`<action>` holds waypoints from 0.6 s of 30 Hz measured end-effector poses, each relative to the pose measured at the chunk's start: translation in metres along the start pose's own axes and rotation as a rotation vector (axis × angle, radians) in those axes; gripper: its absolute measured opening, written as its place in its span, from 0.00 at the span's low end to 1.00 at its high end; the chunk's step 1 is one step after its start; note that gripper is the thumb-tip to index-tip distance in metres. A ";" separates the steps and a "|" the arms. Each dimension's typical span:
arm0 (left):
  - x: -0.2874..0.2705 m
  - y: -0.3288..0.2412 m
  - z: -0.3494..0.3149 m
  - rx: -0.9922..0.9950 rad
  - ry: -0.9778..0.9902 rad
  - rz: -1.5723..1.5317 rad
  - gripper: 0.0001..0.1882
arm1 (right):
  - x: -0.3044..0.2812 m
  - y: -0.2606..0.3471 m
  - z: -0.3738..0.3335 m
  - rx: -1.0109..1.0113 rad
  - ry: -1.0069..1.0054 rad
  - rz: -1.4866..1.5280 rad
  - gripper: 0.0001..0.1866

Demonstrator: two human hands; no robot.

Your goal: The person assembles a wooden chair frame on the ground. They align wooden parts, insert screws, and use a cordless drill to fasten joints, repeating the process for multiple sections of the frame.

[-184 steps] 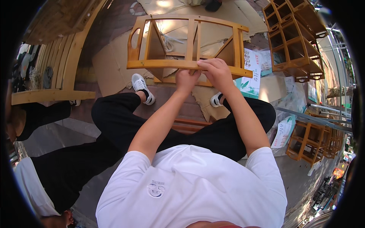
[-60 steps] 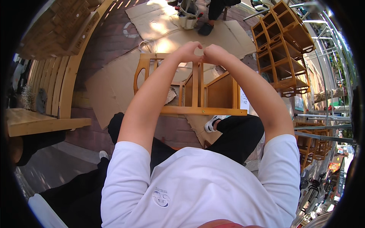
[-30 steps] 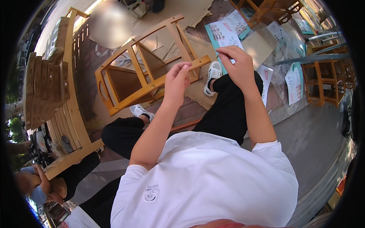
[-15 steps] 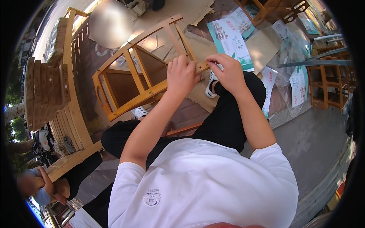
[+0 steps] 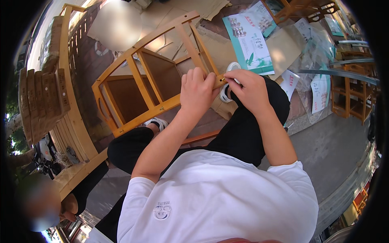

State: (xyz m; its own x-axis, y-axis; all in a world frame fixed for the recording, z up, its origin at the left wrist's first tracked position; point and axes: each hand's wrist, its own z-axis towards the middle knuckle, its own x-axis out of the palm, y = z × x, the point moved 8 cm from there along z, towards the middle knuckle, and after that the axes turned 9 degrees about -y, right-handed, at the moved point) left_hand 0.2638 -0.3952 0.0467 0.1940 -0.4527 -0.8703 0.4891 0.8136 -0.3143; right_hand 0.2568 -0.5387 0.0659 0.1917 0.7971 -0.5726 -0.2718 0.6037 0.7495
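A yellow-brown wooden rack (image 5: 152,112) with brown panels lies tilted across the ground before me. My left hand (image 5: 197,90) is closed round its near rail, close to the right end. Just to the right, my right hand (image 5: 252,90) pinches thumb and forefinger together at a small hole in the rail's end. What those fingertips hold, if anything, is too small to make out. Along the near rail sits a small brass-coloured fitting (image 5: 161,108).
Printed sheets (image 5: 252,45) and clear plastic wrap (image 5: 310,52) lie at the upper right, beside wooden racks (image 5: 353,92). Cardboard (image 5: 166,22) covers the ground beyond. A wooden bench (image 5: 75,103) with stacked brown cartons (image 5: 44,95) stands left. A person sits at lower left; another is blurred ahead.
The rack's left end appears slightly lower and farther left. My right fingertips have drawn back from lying over the rail's end to a pinch at the hole, while my left hand keeps its grip.
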 end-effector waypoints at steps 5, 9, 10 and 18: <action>0.002 0.002 0.003 -0.005 0.029 -0.026 0.20 | 0.006 0.008 0.004 -0.111 0.006 -0.046 0.09; 0.002 0.004 0.003 0.000 -0.004 -0.040 0.16 | 0.015 0.023 0.005 -0.285 0.050 -0.190 0.09; 0.003 0.004 0.004 0.006 -0.015 -0.040 0.16 | 0.016 0.029 0.007 -0.339 0.053 -0.218 0.08; -0.001 0.003 0.000 0.043 -0.082 -0.022 0.17 | 0.034 0.043 0.015 -0.710 0.357 -0.503 0.05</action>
State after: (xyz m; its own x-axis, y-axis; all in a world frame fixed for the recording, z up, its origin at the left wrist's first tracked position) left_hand 0.2653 -0.3922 0.0471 0.2511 -0.4998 -0.8289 0.5293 0.7879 -0.3147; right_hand 0.2660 -0.4856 0.0836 0.1745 0.3226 -0.9303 -0.7697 0.6340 0.0755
